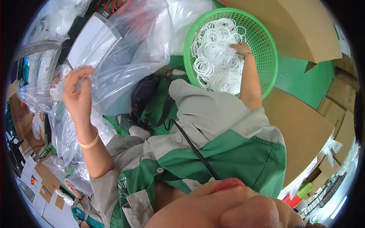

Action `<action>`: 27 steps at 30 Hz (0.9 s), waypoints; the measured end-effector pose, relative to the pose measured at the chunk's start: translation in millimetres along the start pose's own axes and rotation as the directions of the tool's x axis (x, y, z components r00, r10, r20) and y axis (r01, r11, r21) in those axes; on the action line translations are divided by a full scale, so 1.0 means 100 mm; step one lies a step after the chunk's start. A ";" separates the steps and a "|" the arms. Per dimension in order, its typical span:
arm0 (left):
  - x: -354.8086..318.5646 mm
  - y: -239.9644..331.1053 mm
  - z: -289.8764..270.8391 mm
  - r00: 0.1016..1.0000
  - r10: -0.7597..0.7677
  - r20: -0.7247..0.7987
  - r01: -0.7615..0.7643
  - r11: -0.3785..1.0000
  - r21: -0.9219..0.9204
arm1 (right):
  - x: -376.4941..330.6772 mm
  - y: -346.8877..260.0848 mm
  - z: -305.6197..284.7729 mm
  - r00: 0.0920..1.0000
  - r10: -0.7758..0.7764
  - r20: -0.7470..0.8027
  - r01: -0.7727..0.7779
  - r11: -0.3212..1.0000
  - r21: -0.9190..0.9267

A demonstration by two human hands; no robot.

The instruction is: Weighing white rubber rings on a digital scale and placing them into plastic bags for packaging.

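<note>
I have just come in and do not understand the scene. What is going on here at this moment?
A person in a green and grey shirt is handling things with both bare hands. The left hand pinches the edge of a large clear plastic bag. The right hand reaches into a green basket, its fingers among many white rings; whether it grips any is hard to tell. Cardboard stands at the right.

Green floor (304, 81), visible right of centre.
Green mesh basket (268, 49) at upper centre, base hidden; perforated shoe (125, 123) left of centre.
</note>
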State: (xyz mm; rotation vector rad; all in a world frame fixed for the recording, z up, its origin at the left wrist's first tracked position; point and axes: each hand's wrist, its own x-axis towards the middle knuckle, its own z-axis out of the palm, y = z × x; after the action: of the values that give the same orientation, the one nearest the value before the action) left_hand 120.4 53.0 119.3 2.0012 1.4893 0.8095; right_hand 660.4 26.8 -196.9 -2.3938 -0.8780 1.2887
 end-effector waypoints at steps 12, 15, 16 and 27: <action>-0.06 0.05 -0.02 0.988 0.140 -0.068 -0.075 0.811 0.580 | -0.46 -0.60 0.44 0.996 -0.043 -0.078 0.071 0.914 0.399; 0.08 0.14 0.13 0.986 0.105 -0.132 -0.001 0.788 0.616 | -0.08 0.03 -0.11 0.946 -0.049 -0.322 0.196 0.875 0.443; -0.01 0.09 0.01 0.987 0.081 -0.142 0.030 0.761 0.648 | -0.29 -0.22 0.02 0.977 -0.060 -0.207 0.163 0.833 0.528; -0.02 0.01 0.02 0.990 0.111 -0.090 -0.041 0.826 0.562 | -0.65 -0.90 0.58 0.940 -0.265 0.214 0.247 0.963 0.111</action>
State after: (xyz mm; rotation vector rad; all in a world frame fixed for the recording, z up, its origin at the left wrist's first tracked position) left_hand 121.7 50.4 118.4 2.4825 1.8929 0.5653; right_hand 551.9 53.4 -141.4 -2.0151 -1.1342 1.4793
